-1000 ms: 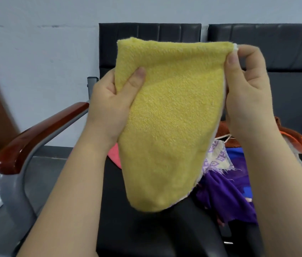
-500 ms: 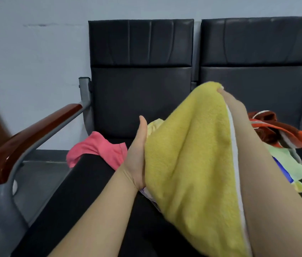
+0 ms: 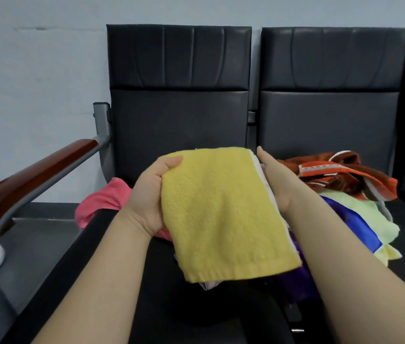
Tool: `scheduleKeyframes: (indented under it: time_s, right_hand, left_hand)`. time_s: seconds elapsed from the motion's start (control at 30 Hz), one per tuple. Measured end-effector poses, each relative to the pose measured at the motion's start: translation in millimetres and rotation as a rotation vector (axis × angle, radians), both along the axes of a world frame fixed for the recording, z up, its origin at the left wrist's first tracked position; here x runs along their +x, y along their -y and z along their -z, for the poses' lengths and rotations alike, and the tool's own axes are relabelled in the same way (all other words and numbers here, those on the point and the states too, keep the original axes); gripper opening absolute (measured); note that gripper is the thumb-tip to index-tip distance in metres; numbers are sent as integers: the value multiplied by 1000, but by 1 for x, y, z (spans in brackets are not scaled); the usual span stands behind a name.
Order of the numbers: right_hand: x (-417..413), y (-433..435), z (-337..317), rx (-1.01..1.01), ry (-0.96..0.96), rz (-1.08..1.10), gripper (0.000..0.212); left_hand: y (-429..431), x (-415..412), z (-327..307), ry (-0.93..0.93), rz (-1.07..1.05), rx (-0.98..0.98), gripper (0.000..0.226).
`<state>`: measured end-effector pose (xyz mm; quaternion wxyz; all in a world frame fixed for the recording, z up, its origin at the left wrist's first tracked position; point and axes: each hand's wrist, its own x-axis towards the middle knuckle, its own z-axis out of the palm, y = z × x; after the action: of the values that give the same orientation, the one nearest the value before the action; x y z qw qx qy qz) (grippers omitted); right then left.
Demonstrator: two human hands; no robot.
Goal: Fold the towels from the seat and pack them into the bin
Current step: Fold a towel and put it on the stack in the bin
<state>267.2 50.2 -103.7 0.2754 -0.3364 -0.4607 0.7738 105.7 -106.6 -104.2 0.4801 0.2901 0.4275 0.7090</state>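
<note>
Head view, as I watch it remotely. A folded yellow terry towel with a white-trimmed edge [image 3: 223, 209] is held flat in the air between both hands, above the front of the black padded seat [image 3: 92, 281], its stitched hem nearest the camera.

The left hand [image 3: 150, 194] grips the towel's far left corner, with the thumb lying on top of the cloth and the fingers hidden beneath it. The right hand [image 3: 274, 180] lies along the white right edge with its fingers straight and pointing away from the camera, touching the trim. I cannot tell whether its thumb reaches under the cloth.

Loose towels lie on the seat below and around the yellow one:
- A crumpled pink towel [image 3: 104, 199] sits left of the left wrist, at the seat's left edge.
- A purple cloth [image 3: 293, 281] shows just beneath the yellow hem.
- A pale green towel [image 3: 380, 224] lies right of the right forearm.
- A rust-and-orange patterned towel [image 3: 345, 175] is heaped behind the green one, near the backrest.

A glossy reddish wooden armrest on a grey metal frame [image 3: 35, 175] borders the seat on the left. The dark panelled backrests [image 3: 179, 95] stand against a pale wall.
</note>
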Motion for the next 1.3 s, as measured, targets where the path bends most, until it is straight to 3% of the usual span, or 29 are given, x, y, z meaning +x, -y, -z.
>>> scheduleKeyframes:
  time_s: [0.07, 0.13, 0.2, 0.3, 0.47, 0.6, 0.73, 0.93, 1.1, 1.3]
  right_hand:
    - [5, 9, -8, 59, 24, -139, 64]
    - [10, 16, -14, 128, 98, -261, 48]
    - [11, 13, -13, 152, 160, -207, 44]
    - [10, 9, -11, 196, 215, -136, 55]
    - [9, 12, -10, 399, 292, 25, 42]
    - [10, 13, -8, 405, 224, 100, 41]
    - [14, 12, -12, 406, 126, 94, 28]
    - [15, 20, -12, 682, 152, 183, 22]
    - [18, 34, -20, 847, 90, 232, 14]
    - [23, 43, -29, 783, -128, 173, 22]
  left_hand:
    - [2, -6, -3, -16, -2, -52, 33]
    - [3, -14, -2, -46, 32, -121, 32]
    - [4, -21, -1, -63, 29, -221, 30]
    - [4, -31, 3, -129, 4, -337, 29]
    - [0, -39, 12, -130, -48, -389, 39]
    - [1, -40, 12, -102, -76, -240, 41]
    - [4, -39, 9, -197, -130, -97, 32]
    - [1, -39, 12, -360, -394, -39, 26]
    - [6, -30, 4, -294, -445, 173, 23]
    - [14, -17, -11, -289, -472, 300, 32]
